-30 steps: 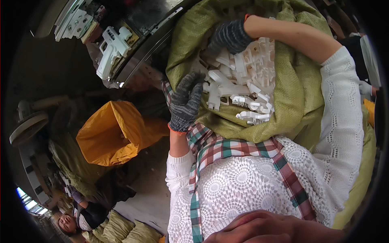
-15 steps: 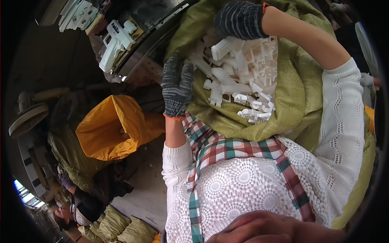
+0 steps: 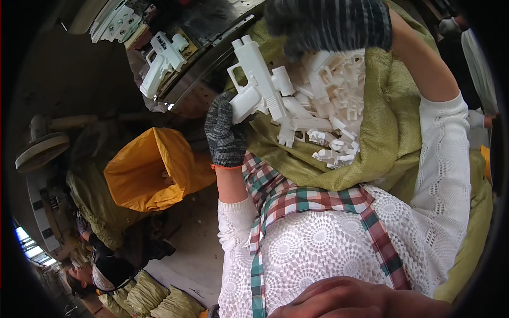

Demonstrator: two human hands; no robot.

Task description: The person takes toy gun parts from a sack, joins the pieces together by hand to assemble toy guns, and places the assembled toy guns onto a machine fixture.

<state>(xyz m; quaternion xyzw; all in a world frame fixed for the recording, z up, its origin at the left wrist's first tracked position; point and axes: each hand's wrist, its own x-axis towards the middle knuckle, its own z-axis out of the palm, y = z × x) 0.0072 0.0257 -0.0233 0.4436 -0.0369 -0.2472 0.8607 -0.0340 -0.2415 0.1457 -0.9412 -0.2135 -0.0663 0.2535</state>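
A white plastic toy pistol (image 3: 260,79) is held up over the sack's left side. My left hand (image 3: 226,130), in a dark grey striped glove, is closed around its grip. Under it an olive woven sack (image 3: 389,122) gapes wide, filled with white plastic pieces (image 3: 339,87), some of them pistol-shaped. My right hand (image 3: 334,24), in a matching glove, is above the sack's far side; its fingers are smeared by motion, and I cannot tell whether they hold anything.
Another white toy pistol (image 3: 163,63) lies on the machine edge at the upper left. White flat parts (image 3: 117,21) are stacked beyond it. An open orange bag (image 3: 139,177) stands to my left. Farther left a person (image 3: 101,267) sits near several olive sacks (image 3: 151,294).
My left hand was flat against the sack's edge and now grips a toy pistol raised above the pieces. My right hand has come nearer and looks larger.
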